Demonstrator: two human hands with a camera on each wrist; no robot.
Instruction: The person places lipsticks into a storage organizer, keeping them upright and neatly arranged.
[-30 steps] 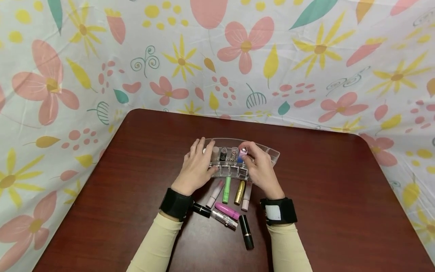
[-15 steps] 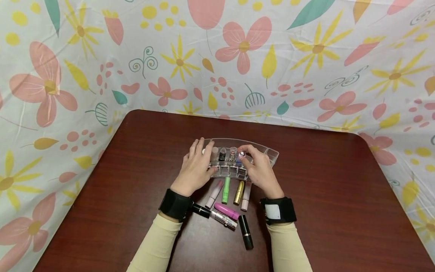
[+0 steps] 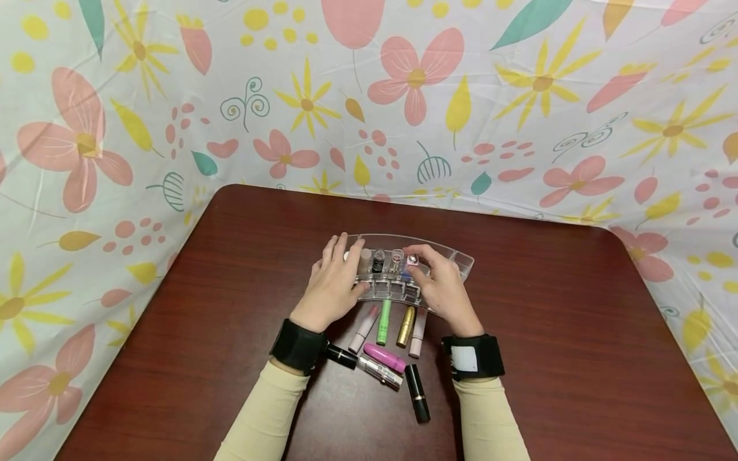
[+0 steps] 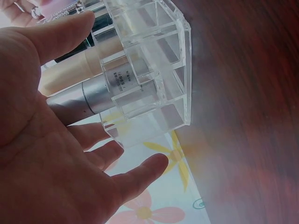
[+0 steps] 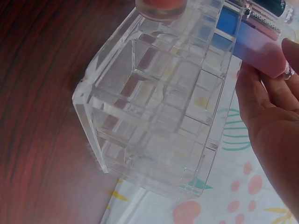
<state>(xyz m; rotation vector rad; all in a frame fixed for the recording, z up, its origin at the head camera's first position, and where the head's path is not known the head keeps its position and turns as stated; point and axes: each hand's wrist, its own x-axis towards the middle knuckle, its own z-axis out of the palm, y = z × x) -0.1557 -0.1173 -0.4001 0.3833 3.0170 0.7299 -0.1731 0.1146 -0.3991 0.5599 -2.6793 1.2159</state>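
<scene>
A clear curved acrylic organizer (image 3: 464,262) stands on the table with several cosmetic tubes upright in its compartments. My right hand (image 3: 446,288) pinches a pink-and-blue lipstick tube (image 5: 261,51) near its top, the blue lower part inside a compartment. Left of it stand a clear-capped tube (image 3: 396,261) and a black tube (image 3: 378,261). My left hand (image 3: 331,285) rests at the organizer's left end, fingers extended. In the left wrist view, its thumb and palm lie beside a silver tube (image 4: 93,99) and a beige tube (image 4: 70,72) in the compartments.
In front of the organizer lie a green tube (image 3: 384,323), a gold tube (image 3: 406,326), a magenta tube (image 3: 384,358), a silver tube (image 3: 380,372), a black lipstick (image 3: 418,394) and several others. A floral curtain (image 3: 288,64) hangs behind the dark wooden table (image 3: 553,333).
The pink-and-blue lipstick tube has gone slightly lower into its compartment with my right hand on it. My left hand has stayed in place.
</scene>
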